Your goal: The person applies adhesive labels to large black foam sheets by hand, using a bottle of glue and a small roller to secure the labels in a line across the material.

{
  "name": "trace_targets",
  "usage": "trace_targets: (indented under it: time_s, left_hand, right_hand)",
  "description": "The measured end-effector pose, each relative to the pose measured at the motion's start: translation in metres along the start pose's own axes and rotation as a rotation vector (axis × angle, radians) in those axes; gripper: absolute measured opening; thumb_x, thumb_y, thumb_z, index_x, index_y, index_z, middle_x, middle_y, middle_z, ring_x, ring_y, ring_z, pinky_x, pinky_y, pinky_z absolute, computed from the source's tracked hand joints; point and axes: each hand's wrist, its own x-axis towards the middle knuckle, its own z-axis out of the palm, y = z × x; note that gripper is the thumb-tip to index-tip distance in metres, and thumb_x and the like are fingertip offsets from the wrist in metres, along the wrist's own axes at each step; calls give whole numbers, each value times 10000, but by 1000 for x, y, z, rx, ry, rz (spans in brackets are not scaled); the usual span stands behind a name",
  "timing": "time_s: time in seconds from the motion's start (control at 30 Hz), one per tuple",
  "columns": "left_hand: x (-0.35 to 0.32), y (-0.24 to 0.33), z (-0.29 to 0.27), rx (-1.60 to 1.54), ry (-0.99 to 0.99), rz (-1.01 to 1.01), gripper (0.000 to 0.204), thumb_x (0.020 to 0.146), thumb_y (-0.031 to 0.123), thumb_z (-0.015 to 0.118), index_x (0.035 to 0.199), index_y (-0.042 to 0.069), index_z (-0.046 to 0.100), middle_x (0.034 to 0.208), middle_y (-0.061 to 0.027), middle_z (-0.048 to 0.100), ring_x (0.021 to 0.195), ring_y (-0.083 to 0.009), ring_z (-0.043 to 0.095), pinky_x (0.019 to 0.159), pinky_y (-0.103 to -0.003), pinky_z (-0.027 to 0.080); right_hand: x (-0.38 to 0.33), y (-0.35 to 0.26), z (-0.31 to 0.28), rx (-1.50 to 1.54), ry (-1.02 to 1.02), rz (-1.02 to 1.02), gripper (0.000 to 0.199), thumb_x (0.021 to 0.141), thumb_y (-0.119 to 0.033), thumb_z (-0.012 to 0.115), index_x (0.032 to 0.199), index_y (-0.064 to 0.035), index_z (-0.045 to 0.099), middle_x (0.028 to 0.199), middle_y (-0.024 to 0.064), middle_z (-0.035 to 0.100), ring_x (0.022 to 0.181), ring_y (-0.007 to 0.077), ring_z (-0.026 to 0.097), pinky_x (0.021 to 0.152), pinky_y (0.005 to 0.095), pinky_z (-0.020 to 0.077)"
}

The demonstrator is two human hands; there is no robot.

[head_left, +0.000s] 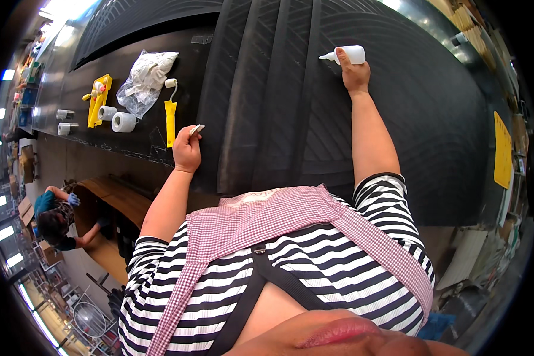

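My right hand (pixel 355 76) is wrapped round a white squeeze bottle (pixel 354 54) with a thin nozzle that points left. The bottle lies tilted over the black ridged panel (pixel 267 101), and I cannot tell whether its tip touches the surface. Farther left and nearer to me, my left hand (pixel 187 151) pinches a small flat white piece (pixel 197 129) beside the panel's left edge. A paint roller (pixel 171 113) with a yellow handle and a small white head lies just left of that hand.
Left of the roller are a clear plastic bag (pixel 147 82) of white pieces, a yellow tray (pixel 99 102) with small items, and several tape rolls (pixel 123 122). A yellow sheet (pixel 502 149) sits at the far right. A co-worker (pixel 56 216) bends over a brown carton (pixel 115 202) at lower left.
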Motion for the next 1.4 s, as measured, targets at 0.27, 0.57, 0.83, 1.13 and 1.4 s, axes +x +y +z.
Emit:
trace_targets:
  time_s: [0.27, 0.57, 0.83, 1.13, 1.4]
  left_hand:
    - [-1, -3, 0, 6, 13, 13, 99, 977, 23, 558, 998, 35, 654, 804, -79, 624, 709, -219, 627, 658, -309, 501]
    - [-1, -5, 0, 2, 15, 8, 100, 980, 26, 558, 1004, 38, 655, 807, -80, 628, 705, -221, 628, 661, -311, 503]
    - [0, -5, 0, -3, 9, 11, 96, 987, 34, 560, 1006, 38, 654, 810, -77, 629, 702, -217, 630, 656, -308, 504]
    - [0, -5, -1, -7, 0, -8, 102, 982, 26, 560, 1013, 36, 656, 818, -82, 635, 709, -221, 639, 661, -309, 512]
    - [1, -3, -1, -11, 10, 0, 99, 979, 21, 561, 1010, 31, 655, 816, -83, 631, 709, -221, 635, 665, -306, 509]
  right_hand:
    - [1, 2, 2, 38, -14, 16, 520, 826, -584, 750, 939, -78, 793, 920, 112, 775, 909, 291, 741, 824, 385, 544]
    - [2, 13, 1, 91, -58, -2, 508, 808, -550, 776, 935, -58, 788, 912, 113, 774, 888, 276, 744, 810, 380, 548]
    - [-4, 5, -5, 162, -112, -4, 417, 829, -445, 799, 937, -42, 783, 896, 85, 772, 850, 218, 738, 781, 344, 546]
    - [-3, 14, -4, 262, -163, -4, 355, 837, -365, 813, 941, -28, 773, 899, 65, 765, 836, 172, 719, 768, 318, 539]
    - [-1, 16, -10, 545, 38, 0, 400, 888, -381, 794, 1022, -9, 733, 956, 55, 725, 869, 170, 671, 789, 296, 510]
